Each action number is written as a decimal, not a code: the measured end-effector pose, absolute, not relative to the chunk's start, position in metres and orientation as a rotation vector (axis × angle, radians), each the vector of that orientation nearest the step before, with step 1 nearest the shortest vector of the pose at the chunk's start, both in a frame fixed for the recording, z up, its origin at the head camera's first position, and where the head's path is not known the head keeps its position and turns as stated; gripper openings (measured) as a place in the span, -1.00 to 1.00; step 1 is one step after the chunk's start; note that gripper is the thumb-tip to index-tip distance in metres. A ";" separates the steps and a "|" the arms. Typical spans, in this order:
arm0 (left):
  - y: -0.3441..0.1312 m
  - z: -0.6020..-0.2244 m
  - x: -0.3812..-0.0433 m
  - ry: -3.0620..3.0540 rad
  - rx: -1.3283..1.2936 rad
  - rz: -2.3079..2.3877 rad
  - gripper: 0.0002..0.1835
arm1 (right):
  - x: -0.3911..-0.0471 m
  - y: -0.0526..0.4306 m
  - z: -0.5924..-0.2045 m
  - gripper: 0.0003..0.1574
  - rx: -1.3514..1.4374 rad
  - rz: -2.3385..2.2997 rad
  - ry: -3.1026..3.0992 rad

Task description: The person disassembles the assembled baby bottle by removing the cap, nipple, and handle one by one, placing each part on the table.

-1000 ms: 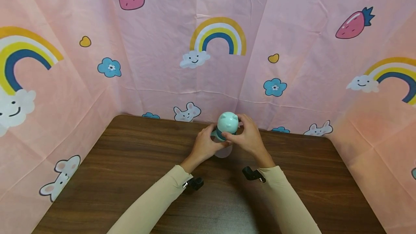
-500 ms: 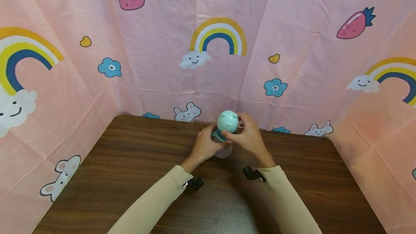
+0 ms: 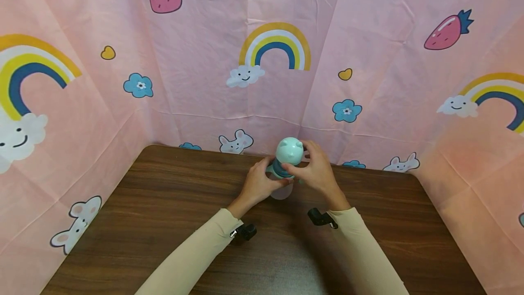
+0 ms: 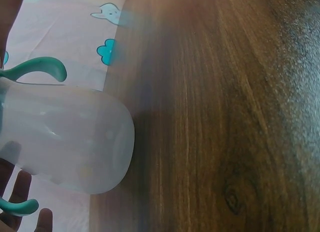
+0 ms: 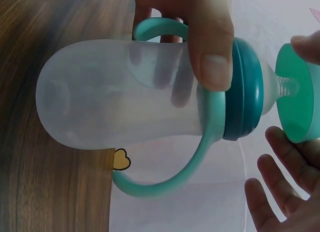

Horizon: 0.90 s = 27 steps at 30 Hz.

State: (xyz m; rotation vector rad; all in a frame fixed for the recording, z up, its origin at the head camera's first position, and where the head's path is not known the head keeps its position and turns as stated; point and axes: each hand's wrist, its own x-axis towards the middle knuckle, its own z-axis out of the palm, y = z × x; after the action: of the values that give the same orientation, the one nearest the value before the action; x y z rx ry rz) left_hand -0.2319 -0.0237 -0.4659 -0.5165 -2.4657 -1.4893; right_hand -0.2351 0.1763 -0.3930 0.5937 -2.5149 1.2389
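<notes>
Lots of pink cloth is hung along the left, far and right sides of a brown wooden table, all printed with rainbows, rabbits and strawberries. From the near left, a beige sleeve can be seen, a black wrist camera being worn at its cuff. Next over, a clear baby bottle is gripped by the left hand, near the table's far edge, kept pretty much upright; whether its base is touching the wood can't be told. Two mint handles are fitted below its teal collar. A mint eared cap is held just above that, apart from the collar, with the nipple exposed between. Rightmost, that cap is pinched between thumb and fingers by the right hand.
</notes>
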 end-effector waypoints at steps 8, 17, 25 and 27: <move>-0.024 -0.465 -0.232 -2.470 -0.509 -1.488 -0.18 | -0.234 0.180 -0.390 -0.11 0.582 1.244 -2.501; -0.024 -0.466 -0.232 -2.497 -0.498 -1.481 -0.14 | -0.234 0.185 -0.389 -0.10 0.572 1.249 -2.490; -0.024 -0.467 -0.233 -2.491 -0.497 -1.495 -0.16 | -0.234 0.189 -0.389 -0.09 0.542 1.225 -2.492; -0.024 -0.468 -0.233 -2.491 -0.492 -1.498 -0.17 | -0.234 0.190 -0.388 -0.09 0.530 1.227 -2.496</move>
State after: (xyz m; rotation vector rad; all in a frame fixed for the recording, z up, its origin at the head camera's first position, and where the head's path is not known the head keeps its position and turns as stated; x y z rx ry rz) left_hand -0.2326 -0.0245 -0.4676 -0.4917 -2.4910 -1.4984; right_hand -0.2340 0.1900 -0.3883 0.5296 -2.4956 1.2273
